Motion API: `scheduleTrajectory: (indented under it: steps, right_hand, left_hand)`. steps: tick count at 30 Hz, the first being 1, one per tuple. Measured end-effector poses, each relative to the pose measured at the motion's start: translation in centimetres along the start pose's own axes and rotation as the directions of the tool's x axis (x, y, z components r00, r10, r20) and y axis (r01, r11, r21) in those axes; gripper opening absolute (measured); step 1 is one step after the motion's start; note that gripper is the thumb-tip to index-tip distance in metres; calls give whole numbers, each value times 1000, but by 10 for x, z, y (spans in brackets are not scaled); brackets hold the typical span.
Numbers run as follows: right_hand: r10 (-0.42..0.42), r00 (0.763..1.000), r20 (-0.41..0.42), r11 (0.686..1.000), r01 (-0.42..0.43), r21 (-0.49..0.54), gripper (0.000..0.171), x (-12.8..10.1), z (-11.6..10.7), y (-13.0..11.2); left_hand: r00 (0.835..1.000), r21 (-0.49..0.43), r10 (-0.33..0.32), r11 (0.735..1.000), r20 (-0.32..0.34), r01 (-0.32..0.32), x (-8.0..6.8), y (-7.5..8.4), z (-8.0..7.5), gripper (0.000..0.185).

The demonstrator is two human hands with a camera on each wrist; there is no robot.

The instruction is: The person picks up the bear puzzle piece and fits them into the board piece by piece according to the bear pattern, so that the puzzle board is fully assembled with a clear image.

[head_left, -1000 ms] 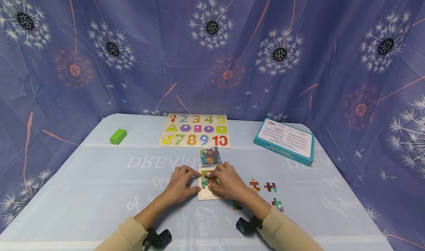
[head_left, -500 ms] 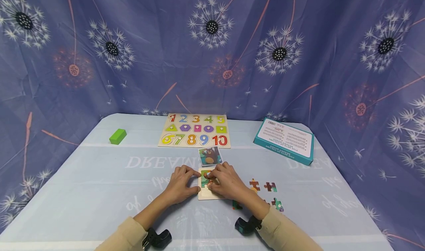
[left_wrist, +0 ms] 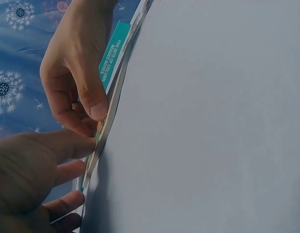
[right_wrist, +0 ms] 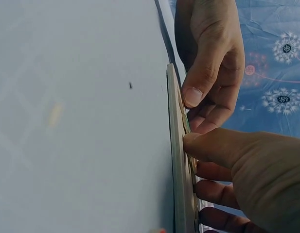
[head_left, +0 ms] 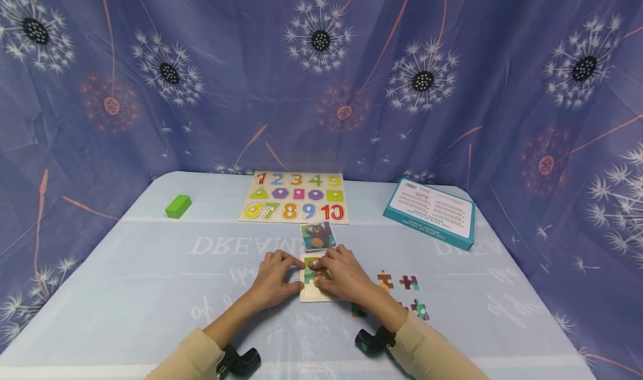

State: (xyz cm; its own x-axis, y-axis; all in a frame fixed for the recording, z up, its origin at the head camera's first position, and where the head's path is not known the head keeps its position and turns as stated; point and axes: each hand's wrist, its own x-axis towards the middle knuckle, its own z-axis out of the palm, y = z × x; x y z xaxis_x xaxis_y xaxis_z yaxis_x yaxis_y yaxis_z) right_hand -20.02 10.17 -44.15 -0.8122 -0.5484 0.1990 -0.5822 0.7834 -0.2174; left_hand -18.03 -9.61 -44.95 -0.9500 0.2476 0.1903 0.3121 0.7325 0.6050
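A small wooden puzzle tray point(head_left: 310, 295) lies on the table in front of me, partly filled with bear-picture pieces. My left hand point(head_left: 295, 266) grips the tray's left edge, its thumb on the rim, seen edge-on as the tray point(right_wrist: 173, 145). My right hand point(head_left: 318, 268) covers the tray's right half and pinches a puzzle piece point(head_left: 312, 265) against the tray's upper part with curled fingers. In the left wrist view the right hand's thumb point(left_wrist: 97, 109) presses at the tray's edge point(left_wrist: 109, 127). How the piece sits in the tray is hidden.
A bear picture card point(head_left: 317, 236) lies just beyond the tray, a number board point(head_left: 295, 204) further back. Loose pieces point(head_left: 409, 283) lie to the right of my right hand. A teal box point(head_left: 429, 212) sits back right, a green block point(head_left: 178, 206) back left.
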Motion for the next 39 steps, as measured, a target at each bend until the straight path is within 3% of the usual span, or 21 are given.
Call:
scheduleTrajectory:
  steps: [12, 30, 39]
  right_hand:
    - [-6, 1000, -9, 1000, 6, -3, 28, 0, 0, 0]
    - [18, 1000, 9, 1000, -18, 14, 30, -1, 0, -1]
    - [10, 1000, -21, 999, -9, 37, 26, -2, -1, -1]
  left_hand:
    - [998, 3, -16, 1000, -54, 16, 0, 6, 7, 16]
    - [999, 37, -20, 999, -49, 21, 0, 9, 7, 15]
    - [999, 42, -21, 999, -45, 23, 0, 10, 6, 15]
